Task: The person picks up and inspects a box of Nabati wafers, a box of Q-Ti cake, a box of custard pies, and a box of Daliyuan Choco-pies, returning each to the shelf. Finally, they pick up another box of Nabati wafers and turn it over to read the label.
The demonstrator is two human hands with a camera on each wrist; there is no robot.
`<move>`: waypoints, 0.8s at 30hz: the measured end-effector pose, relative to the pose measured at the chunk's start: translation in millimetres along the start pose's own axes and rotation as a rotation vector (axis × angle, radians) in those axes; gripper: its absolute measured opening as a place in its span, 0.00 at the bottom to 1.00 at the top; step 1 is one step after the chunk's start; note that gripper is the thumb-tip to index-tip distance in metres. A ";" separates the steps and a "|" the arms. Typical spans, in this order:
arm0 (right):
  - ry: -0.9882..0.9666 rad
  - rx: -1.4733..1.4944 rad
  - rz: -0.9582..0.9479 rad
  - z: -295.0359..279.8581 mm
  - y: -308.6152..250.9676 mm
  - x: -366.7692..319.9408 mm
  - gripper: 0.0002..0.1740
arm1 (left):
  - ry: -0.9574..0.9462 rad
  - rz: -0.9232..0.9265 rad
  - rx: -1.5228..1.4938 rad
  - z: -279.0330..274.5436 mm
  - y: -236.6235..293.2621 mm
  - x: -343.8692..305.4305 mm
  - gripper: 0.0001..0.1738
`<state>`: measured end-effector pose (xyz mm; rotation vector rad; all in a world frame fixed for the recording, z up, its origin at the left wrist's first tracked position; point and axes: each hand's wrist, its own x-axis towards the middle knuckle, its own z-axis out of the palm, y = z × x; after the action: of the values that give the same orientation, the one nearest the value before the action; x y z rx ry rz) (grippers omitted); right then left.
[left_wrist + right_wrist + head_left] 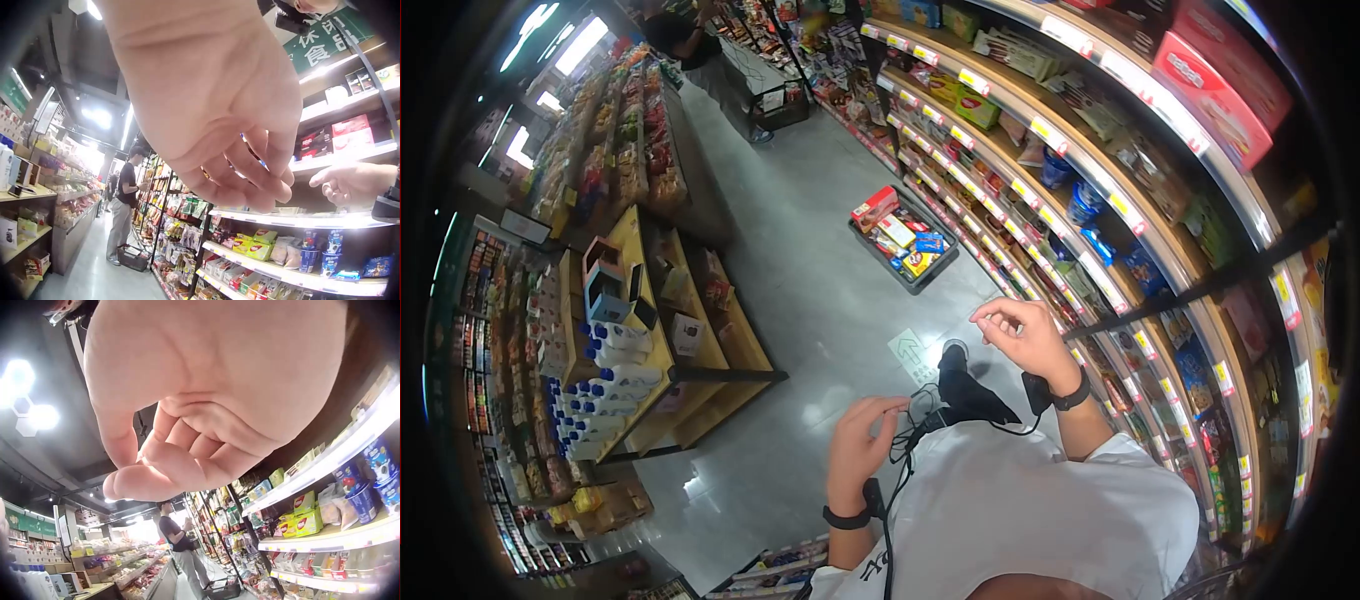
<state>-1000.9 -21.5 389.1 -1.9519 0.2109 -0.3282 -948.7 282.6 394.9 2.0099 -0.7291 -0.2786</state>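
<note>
My left hand [862, 452] is held up in front of the white shirt, fingers bent loosely, with nothing in it. In the left wrist view its palm and curled fingers [247, 178] show no object. The right hand [1032, 340] is raised near the snack shelves [1040, 190], also loosely curled and holding nothing. Its thumb meets the bent fingers in the right wrist view. On the floor ahead sits a dark shopping basket [917, 287] with a red box [874, 207], a yellow packet [919, 262] and a blue packet [930, 242] inside. Neither hand touches it.
Shelves of packaged snacks curve along the right, with blue cups [1085, 203] and red boxes [1215, 85]. A wooden display stand [700, 370] with white bottles [615, 375] is on the left. Down the aisle a person [710, 75] stands beside another basket [780, 105].
</note>
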 end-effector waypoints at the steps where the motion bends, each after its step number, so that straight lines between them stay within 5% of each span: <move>1: -0.017 0.012 0.016 3.5 1.0 15.1 0.05 | 0.013 -0.003 0.007 -3.6 -3.9 11.1 0.10; 13: -0.024 0.123 0.002 21.9 25.1 229.1 0.06 | 0.139 -0.143 0.013 -60.6 -55.7 166.1 0.11; 16: -0.109 0.130 0.019 40.1 32.5 272.5 0.05 | 0.160 -0.203 0.011 -76.5 -66.3 189.4 0.11; 21: -0.207 -0.016 -0.225 87.9 35.2 335.8 0.05 | 0.245 -0.266 -0.031 -101.9 -109.4 219.5 0.10; 24: -0.344 -0.071 -0.116 111.0 16.0 373.9 0.07 | 0.281 -0.266 -0.050 -125.2 -135.9 239.7 0.11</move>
<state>-611.2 -42.1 382.3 -2.0600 -0.1158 -0.0570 -647.1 279.3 368.8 2.0440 -0.2762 -0.1611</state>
